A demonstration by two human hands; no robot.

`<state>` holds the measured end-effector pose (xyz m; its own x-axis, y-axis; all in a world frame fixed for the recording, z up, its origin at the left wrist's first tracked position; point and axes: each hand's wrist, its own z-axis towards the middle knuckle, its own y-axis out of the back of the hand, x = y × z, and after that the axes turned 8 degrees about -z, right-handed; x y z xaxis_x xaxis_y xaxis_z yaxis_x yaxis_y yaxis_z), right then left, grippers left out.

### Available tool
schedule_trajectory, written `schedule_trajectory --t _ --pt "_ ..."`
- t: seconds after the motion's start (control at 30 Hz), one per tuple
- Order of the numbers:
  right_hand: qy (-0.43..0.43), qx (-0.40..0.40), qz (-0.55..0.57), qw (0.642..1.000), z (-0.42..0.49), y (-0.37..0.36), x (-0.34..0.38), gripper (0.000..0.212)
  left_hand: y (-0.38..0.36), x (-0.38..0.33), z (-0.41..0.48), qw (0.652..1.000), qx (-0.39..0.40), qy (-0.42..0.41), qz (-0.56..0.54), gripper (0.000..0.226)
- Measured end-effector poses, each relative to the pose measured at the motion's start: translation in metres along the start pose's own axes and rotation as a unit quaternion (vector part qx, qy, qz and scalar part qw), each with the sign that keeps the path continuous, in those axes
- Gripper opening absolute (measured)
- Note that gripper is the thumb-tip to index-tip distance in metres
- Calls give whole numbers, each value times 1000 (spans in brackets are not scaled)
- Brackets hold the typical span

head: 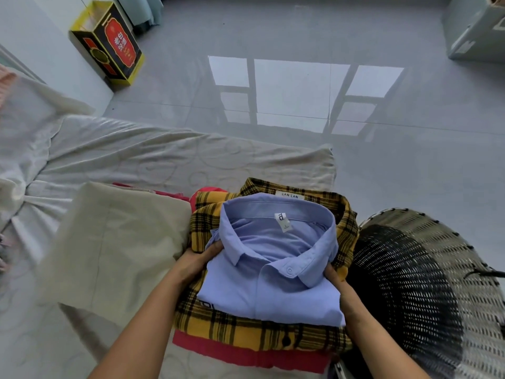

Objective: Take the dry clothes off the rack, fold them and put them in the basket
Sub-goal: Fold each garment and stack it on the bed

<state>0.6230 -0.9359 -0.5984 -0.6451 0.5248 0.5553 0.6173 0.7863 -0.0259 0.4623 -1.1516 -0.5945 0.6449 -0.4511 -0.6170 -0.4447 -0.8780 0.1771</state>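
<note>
folded blue shirt (270,285) — top of stack, beside basket (426,269)
left hand (196,262) and right hand (335,280) grip its sides, thumbs on top, fingers tucked beneath — over yellow plaid shirt (246,330), red garment (246,355)

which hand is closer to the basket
Right. The right hand grips the right edge of the stack, just beside the basket. The left hand grips the stack's left edge, with the whole stack between it and the basket.

A single head-worn wide-angle camera looks steeply down and forward, close above the bed (123,154) edge, the basket (410,269) at lower right, floor (300,31) stretching ahead.
</note>
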Motion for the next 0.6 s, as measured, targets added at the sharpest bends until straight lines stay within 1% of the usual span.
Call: schedule_trajectory --t 0.03,0.07,0.1,0.13,0.17,0.2,0.23,0.27,0.3,0.33,0.37,0.43,0.47,0.5,0.53,0.57,0.6 --pt "0 17 6 1000 -1 0 1 94 2 0 1 1000 3 6 4 138" --pt "-3 20 10 1000 -1 0 1 75 4 2 3 1000 4 6 8 140" --pt "-4 21 1 1000 -2 0 2 67 5 5 5 1000 4 2 8 140" --pt "-3 -1 -16 1000 0 -1 2 77 5 4 2 1000 3 -3 8 138" --pt "11 -18 -37 999 1 -1 3 93 4 2 -4 1000 -3 -8 9 131" --pt "25 -30 -65 997 0 -2 4 98 2 2 -8 1000 -9 -20 10 115" --pt "38 -37 -94 994 -2 -2 5 88 -1 3 -13 999 -19 -36 2 88" --pt "44 -53 -123 990 -4 -2 6 67 -3 5 -17 998 -32 -52 -10 59" --pt "46 -67 -141 987 -5 2 4 45 -4 7 -23 996 -46 -73 -14 38" --pt "45 -77 -152 984 -6 4 5 32 -5 8 -29 994 -60 -93 -11 29" --pt "46 -67 -143 986 -6 6 6 27 -4 10 -34 991 -69 -112 -9 26" --pt "20 -35 -127 991 -3 7 7 14 -2 14 -40 985 -86 -148 13 22" --pt "3 -26 -135 991 -9 6 10 17 0 17 -40 983 -92 -157 24 23" --pt "-14 -22 -128 991 -12 6 10 22 2 21 -39 983 -91 -154 27 28" --pt "-24 2 -107 994 -12 9 10 23 4 24 -37 987 -82 -135 27 40" --pt "-28 0 -97 995 -9 8 9 30 5 25 -36 991 -68 -110 31 58" --pt "-29 -3 -101 994 -12 7 12 31 6 25 -36 994 -56 -90 37 78"
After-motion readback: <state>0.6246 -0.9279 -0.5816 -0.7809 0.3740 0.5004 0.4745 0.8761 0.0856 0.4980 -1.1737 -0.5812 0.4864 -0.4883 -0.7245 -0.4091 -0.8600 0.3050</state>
